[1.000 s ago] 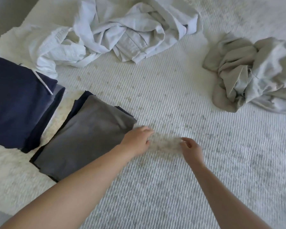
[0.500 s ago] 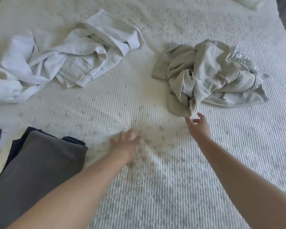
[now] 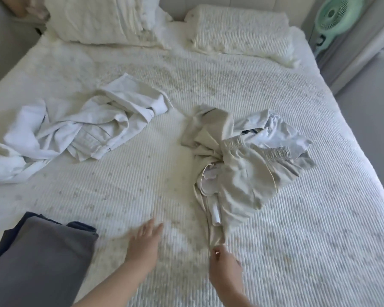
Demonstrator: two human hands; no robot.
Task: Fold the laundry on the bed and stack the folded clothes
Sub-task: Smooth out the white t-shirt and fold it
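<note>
Right hand pinches the beige garment, just right of our folded grey stack; left hand flat, released. Tangled inner cloth (white) may snag as we drag.

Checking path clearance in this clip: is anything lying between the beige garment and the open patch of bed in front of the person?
Nothing visible. The right hand pinches the beige garment at its near end, and only bare bedspread lies there. The left hand rests open beside that patch.

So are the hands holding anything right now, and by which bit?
The right hand pinches the beige garment by its near, stretched-out end. The left hand is open, holding nothing.
</note>
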